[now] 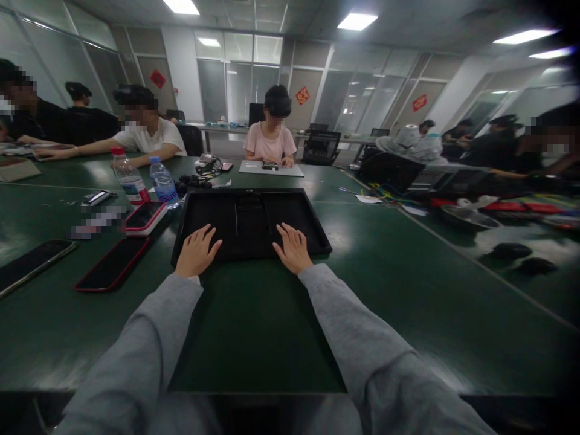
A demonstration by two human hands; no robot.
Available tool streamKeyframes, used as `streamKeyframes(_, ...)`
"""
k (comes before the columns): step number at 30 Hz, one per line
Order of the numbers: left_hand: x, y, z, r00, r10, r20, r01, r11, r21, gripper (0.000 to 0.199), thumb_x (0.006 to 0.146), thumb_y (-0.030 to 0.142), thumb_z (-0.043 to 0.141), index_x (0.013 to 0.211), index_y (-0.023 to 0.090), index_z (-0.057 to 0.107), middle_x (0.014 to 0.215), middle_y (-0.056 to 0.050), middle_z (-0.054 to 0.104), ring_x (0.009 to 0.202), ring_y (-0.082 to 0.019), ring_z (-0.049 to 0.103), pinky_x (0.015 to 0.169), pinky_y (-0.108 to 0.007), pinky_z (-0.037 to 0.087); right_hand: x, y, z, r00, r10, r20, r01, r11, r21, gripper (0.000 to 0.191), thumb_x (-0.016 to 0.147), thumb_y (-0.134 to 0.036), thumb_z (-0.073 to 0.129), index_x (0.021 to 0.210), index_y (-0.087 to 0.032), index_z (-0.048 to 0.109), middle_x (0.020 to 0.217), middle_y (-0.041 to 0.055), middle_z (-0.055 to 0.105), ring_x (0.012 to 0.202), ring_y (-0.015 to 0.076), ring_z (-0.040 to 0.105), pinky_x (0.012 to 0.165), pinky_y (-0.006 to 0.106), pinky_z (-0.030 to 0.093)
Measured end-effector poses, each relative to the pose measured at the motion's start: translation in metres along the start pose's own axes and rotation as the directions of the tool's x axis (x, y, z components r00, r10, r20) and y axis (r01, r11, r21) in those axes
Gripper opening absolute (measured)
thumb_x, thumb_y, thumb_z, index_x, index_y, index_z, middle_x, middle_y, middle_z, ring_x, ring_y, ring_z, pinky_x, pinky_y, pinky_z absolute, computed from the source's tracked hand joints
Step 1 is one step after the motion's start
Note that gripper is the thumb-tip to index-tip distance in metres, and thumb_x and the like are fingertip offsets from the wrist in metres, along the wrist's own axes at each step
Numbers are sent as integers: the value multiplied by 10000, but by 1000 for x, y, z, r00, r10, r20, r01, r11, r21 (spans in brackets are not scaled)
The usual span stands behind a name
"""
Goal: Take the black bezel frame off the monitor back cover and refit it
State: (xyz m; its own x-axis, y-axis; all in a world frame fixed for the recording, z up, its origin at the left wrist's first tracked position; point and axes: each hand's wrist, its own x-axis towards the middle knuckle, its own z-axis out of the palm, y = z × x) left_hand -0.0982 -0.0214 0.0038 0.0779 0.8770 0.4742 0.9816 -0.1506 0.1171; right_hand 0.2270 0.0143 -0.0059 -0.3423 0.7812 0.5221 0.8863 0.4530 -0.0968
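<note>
Both the left hand (198,249) and the right hand (293,248), in grey cloth sleeves (362,320), have the fingers loosely stretched, and I see nothing gripped by them. They are over the near edge of a black, shallow, rectangular tray (208,208), well apart from each other; whether they touch it, I cannot tell. This tray lies flat on the glossy, dark green table (254,338), near a blue-capped, clear plastic bottle (165,184) and a red-edged black phone (113,264).
</note>
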Motion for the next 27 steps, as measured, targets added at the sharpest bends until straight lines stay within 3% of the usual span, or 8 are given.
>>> streamKeyframes(6, 2, -5, -9, 995, -54, -83, 50, 998, -44, 501, 1014, 442, 359, 1405, 218, 577, 1495, -113, 538, 1365, -271, 480, 1138, -480, 348, 1, 2, -1, 999, 36, -6, -35, 999, 23, 560, 1022, -410, 342, 1541, -199, 364, 1572, 141, 399, 1447, 237, 342, 1181, 477, 235)
streamKeyframes(11, 3, -34, -14, 956, -244, -162, 242, 970, -35, 526, 997, 407, 377, 1437, 171, 544, 1516, -148, 507, 1397, -317, 431, 1142, -527, 330, 2, 13, -3, 988, 136, -75, -136, 991, 17, 524, 1013, -372, 347, 1494, -179, 420, 1543, 167, 422, 1417, 260, 365, 1144, 498, 266)
streamKeyframes(15, 3, -58, -9, 919, -381, -104, 375, 924, -76, 584, 983, 425, 388, 1484, 139, 484, 1539, -171, 473, 1401, -343, 418, 1111, -550, 378, 4, 32, -5, 954, 249, -164, -249, 968, 22, 502, 992, -347, 362, 1456, -183, 459, 1514, 174, 446, 1384, 287, 389, 1113, 524, 294)
streamKeyframes(20, 6, -73, 1, 906, -420, -41, 413, 903, -119, 619, 965, 444, 414, 1495, 130, 467, 1550, -185, 449, 1404, -365, 411, 1107, -554, 395, 4, 66, -8, 894, 397, -208, -402, 915, 20, 511, 975, -320, 365, 1443, -140, 466, 1518, 189, 443, 1388, 307, 383, 1124, 554, 300)
streamKeyframes(24, 7, -77, 8, 899, -437, -11, 432, 892, -134, 612, 965, 446, 404, 1478, 123, 486, 1533, -185, 467, 1386, -366, 435, 1109, -533, 402, 3, 90, -6, 832, 518, -199, -519, 853, 51, 534, 953, -322, 383, 1435, -109, 472, 1491, 211, 466, 1370, 324, 413, 1093, 544, 366)
streamKeyframes(27, 8, -79, 10, 878, -477, 42, 478, 869, -127, 601, 971, 457, 388, 1452, 120, 513, 1499, -194, 502, 1367, -376, 459, 1100, -543, 407, 3, 101, -2, 815, 565, -128, -554, 825, 111, 544, 941, -332, 386, 1422, -101, 493, 1400, 219, 553, 1289, 320, 506, 1053, 513, 423)
